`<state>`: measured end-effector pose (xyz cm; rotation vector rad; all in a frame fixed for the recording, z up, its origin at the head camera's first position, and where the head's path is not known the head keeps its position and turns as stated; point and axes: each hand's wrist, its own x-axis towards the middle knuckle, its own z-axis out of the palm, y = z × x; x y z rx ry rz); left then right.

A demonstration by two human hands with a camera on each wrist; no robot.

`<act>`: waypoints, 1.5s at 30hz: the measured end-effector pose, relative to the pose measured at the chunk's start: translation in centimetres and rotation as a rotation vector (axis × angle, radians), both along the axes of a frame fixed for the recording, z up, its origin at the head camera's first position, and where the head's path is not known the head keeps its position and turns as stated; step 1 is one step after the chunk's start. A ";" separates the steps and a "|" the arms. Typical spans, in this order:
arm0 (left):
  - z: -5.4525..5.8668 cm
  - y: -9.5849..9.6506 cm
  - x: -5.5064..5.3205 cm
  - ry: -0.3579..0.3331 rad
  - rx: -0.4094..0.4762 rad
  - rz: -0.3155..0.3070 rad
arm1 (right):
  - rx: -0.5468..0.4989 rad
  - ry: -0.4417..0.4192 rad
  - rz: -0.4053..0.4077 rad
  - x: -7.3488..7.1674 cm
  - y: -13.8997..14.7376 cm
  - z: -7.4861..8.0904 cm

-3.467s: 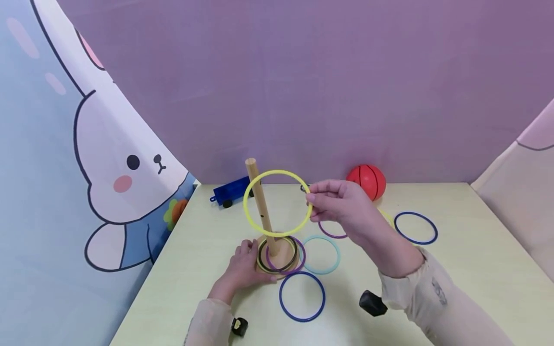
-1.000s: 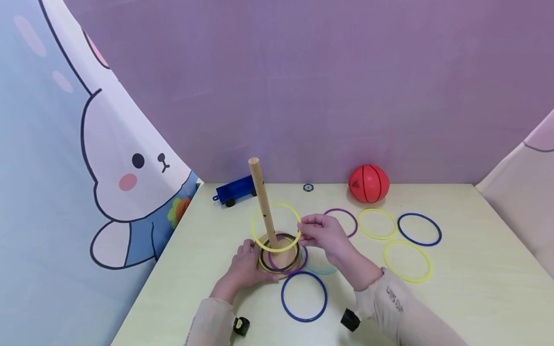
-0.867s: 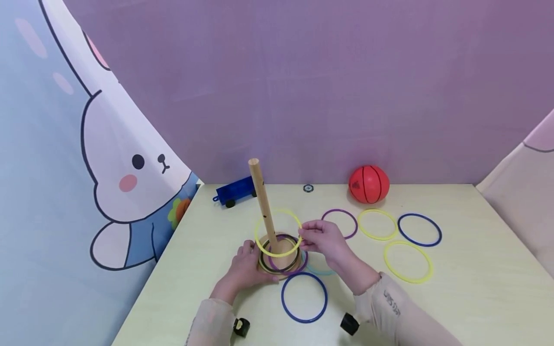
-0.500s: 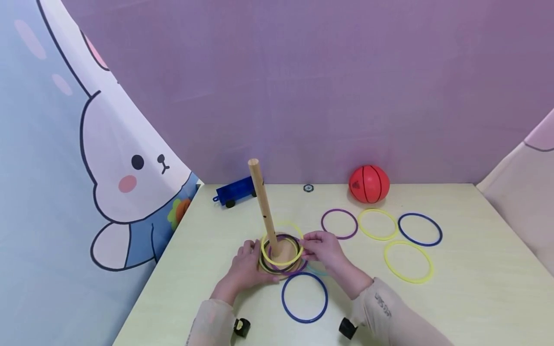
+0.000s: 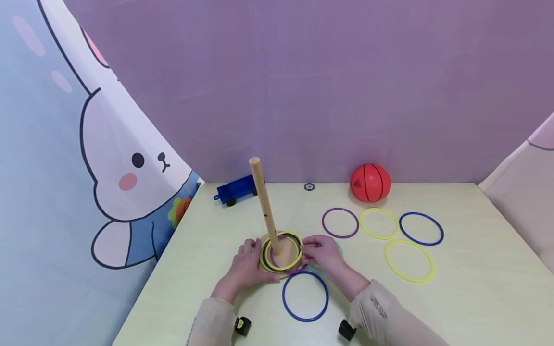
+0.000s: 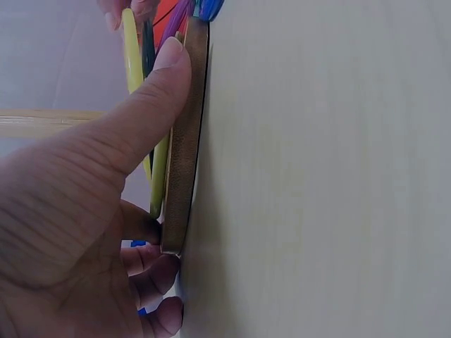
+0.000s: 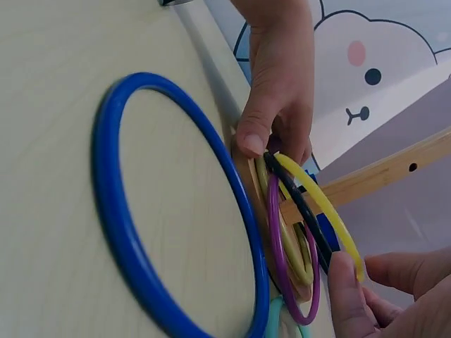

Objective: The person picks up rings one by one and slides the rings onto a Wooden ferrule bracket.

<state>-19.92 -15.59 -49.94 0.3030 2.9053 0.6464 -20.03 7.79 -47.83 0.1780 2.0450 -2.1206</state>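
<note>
A wooden post (image 5: 264, 199) rises from a round wooden base (image 6: 187, 141). My left hand (image 5: 247, 267) grips the base's edge from the left, thumb at the near side and fingers curled beyond. My right hand (image 5: 325, 253) pinches a yellow ring (image 7: 328, 208) by its right side between thumb and fingers. That ring encircles the post low down and tilts, its held side raised off the base. Beneath it, a black ring (image 7: 301, 201), a purple ring (image 7: 276, 239) and another yellow ring lie round the post, partly covered. The right hand hides much of a turquoise ring (image 5: 340, 248).
A blue ring (image 5: 307, 320) lies just in front of the base. To the right rest a purple ring (image 5: 322, 222), two yellow rings (image 5: 409, 280) and another blue ring (image 5: 428, 244). A red ball (image 5: 371, 183) and a blue toy wagon (image 5: 237, 189) sit at the back.
My right hand has lowered the yellow ring along the post from near its upper part to just above the base. The left hand has stayed at the base.
</note>
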 end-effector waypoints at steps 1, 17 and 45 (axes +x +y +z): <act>0.0 0.0 0.0 -0.006 0.005 0.006 | 0.013 0.007 0.002 0.1 0.1 0.0; 0.3 0.2 -0.2 -0.019 0.016 0.020 | 0.275 0.043 0.099 2.6 3.3 0.3; -0.4 0.0 -0.1 -0.009 0.023 -0.001 | 0.866 0.290 0.223 5.4 4.2 -1.6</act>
